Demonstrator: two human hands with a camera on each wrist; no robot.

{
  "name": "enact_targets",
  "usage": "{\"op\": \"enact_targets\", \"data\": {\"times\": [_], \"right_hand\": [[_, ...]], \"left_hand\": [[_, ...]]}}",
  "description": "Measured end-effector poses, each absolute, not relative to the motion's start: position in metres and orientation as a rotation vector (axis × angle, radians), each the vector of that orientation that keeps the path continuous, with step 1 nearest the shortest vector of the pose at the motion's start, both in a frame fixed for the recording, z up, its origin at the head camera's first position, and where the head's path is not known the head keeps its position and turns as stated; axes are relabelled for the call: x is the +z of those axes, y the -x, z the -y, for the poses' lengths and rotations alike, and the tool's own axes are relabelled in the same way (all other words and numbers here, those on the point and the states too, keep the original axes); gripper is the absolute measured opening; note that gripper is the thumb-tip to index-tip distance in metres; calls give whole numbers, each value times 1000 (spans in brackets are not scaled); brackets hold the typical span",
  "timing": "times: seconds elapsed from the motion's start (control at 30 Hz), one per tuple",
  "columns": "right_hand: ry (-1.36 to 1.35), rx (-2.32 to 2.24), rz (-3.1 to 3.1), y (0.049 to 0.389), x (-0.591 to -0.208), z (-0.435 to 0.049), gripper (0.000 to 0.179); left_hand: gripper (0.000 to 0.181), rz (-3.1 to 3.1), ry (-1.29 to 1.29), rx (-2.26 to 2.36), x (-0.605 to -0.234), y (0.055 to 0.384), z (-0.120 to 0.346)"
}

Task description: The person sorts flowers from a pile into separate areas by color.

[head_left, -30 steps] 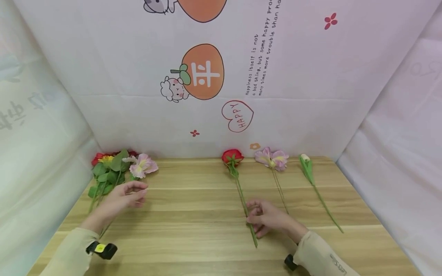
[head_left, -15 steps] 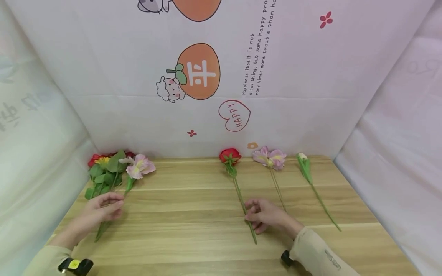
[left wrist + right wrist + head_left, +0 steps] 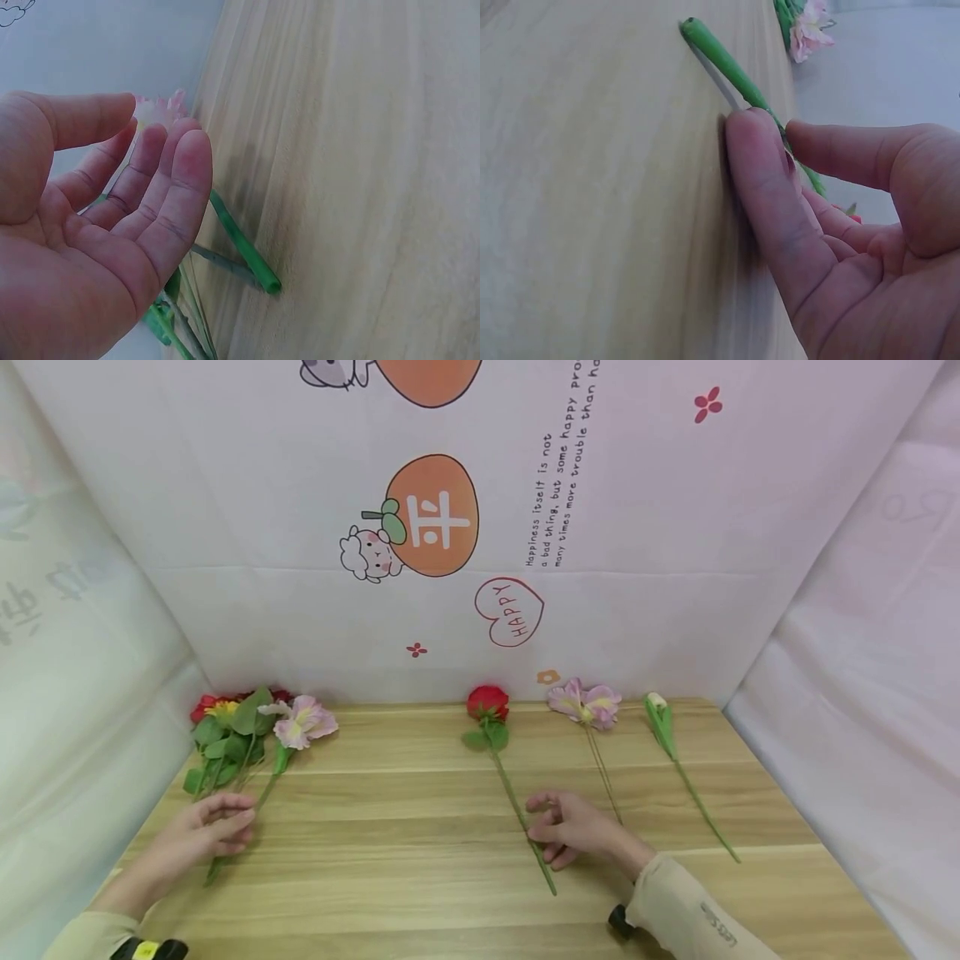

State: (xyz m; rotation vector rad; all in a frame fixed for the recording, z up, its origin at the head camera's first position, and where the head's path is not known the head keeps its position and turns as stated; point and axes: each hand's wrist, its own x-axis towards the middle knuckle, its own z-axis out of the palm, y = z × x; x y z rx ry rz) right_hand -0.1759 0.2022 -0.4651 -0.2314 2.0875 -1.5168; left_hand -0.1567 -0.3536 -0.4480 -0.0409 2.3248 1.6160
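A red rose (image 3: 487,703) on a long green stem lies near the middle of the wooden table. My right hand (image 3: 573,827) pinches its lower stem between thumb and fingers; the right wrist view shows the green stem end (image 3: 716,49) sticking out past the fingertips. At the left, my left hand (image 3: 197,837) hovers over the lower stems of a bunch, its fingers loosely bent and holding nothing. The bunch has a pale pink flower (image 3: 305,722), a yellow flower (image 3: 223,712), red blooms and green leaves (image 3: 228,747). Part of its stems is hidden behind the hand.
To the right of the rose lie a lilac flower (image 3: 587,703) and a white tulip (image 3: 660,718), both with long stems. White printed cloth (image 3: 637,610) hangs behind the wooden table (image 3: 390,860) and along both sides.
My left hand has moved left and down from beside the pink flower to over the stems. The rose has turned, its head shifting left and its leaves spreading, while my right hand has barely moved.
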Motion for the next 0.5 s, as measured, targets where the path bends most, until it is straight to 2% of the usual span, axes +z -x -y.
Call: {"op": "enact_targets", "data": {"times": [0.5], "right_hand": [[332, -1338, -2288, 171, -463, -183, 57]], "left_hand": [[55, -2322, 84, 1615, -447, 155, 362]]}}
